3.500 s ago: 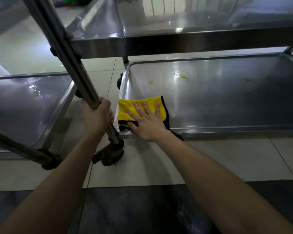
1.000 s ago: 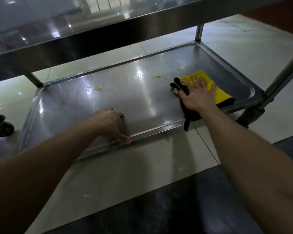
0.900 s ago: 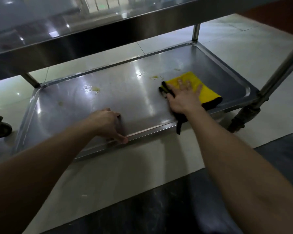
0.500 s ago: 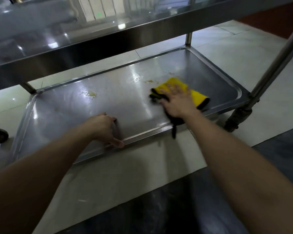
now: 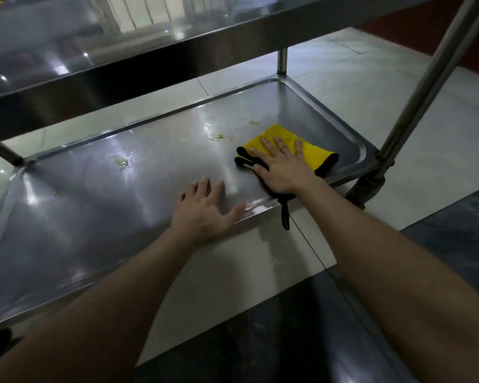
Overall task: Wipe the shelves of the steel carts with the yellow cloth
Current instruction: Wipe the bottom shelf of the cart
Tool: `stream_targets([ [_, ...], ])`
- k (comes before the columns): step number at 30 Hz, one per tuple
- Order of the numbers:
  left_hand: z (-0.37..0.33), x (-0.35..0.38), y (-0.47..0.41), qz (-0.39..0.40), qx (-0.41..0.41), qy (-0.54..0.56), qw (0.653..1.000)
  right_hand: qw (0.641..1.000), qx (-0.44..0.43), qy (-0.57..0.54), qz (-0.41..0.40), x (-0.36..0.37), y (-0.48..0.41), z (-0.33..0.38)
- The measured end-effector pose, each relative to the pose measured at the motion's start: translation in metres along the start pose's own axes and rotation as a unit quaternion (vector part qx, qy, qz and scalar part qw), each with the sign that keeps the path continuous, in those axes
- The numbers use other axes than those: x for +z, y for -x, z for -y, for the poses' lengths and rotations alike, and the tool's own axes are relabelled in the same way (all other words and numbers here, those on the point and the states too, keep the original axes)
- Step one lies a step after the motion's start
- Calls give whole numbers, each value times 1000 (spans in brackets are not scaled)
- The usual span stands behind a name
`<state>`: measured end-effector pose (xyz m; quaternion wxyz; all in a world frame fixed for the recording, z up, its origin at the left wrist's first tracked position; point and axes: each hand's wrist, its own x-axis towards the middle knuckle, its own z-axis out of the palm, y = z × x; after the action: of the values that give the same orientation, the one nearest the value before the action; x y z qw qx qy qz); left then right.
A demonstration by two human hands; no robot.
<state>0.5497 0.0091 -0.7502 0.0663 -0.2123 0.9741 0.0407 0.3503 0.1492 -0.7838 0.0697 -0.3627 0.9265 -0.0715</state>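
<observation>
Here the right hand (image 5: 284, 172) presses the unlabelled yellow cloth (image 5: 314, 154) flat.

My view is dim and greyish overall. Light comes from above and behind the cart: bright glare spots and streaks sit on the lower shelf (image 5: 100, 205) and on the upper shelf (image 5: 67, 48) over it. The yellow cloth (image 5: 313, 150) on the lower shelf is the one vivid colour. Straight posts bow near the frame edges from the wide lens. My forearms at the bottom look soft and dark.
</observation>
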Motion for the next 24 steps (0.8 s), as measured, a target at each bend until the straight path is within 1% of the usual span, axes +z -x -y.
stream_targets([
  [2, 4, 11, 7, -26, 6, -29, 999, 998, -68, 8, 5, 3, 2, 10],
  [3, 5, 16, 9, -40, 6, -40, 998, 996, -88, 11, 5, 4, 3, 14],
  [6, 3, 23, 11, -71, -3, -44, 996, 992, -122, 13, 10, 6, -1, 15],
  [8, 3, 23, 10, -74, 4, -35, 997, 991, -135, 10, 12, 0, -12, -4],
  [9, 4, 23, 10, -75, 6, -32, 997, 992, -124, 10, 7, -5, -18, -20],
  [10, 5, 24, 10, -78, 5, -31, 996, 996, -92, 9, -4, -11, -25, -39],
  [13, 3, 27, 9, -88, 2, -34, 996, 997, 65, -4, -34, -20, -36, -98],
  [14, 3, 29, 9, -92, 2, -35, 995, 995, 98, -8, -34, -19, -37, -106],
  [15, 4, 30, 9, -96, 3, -36, 995, 994, 106, -7, -31, -17, -37, -103],
  [16, 5, 30, 9, -98, 4, -38, 994, 996, 91, -6, -23, -17, -36, -91],
  [17, 5, 30, 9, -97, 4, -40, 995, 998, 58, -4, -10, -16, -32, -72],
  [19, 5, 29, 9, -96, 1, -49, 994, 999, -33, 8, 15, -9, -21, -27],
  [21, 5, 28, 9, -92, -2, -52, 994, 993, -112, 18, 34, -1, -7, 13],
  [23, 7, 28, 9, -88, 1, -47, 995, 988, -148, 8, 43, 1, -3, 22],
  [24, 7, 28, 9, -88, 3, -42, 995, 988, -148, 5, 43, -2, -5, 13],
])
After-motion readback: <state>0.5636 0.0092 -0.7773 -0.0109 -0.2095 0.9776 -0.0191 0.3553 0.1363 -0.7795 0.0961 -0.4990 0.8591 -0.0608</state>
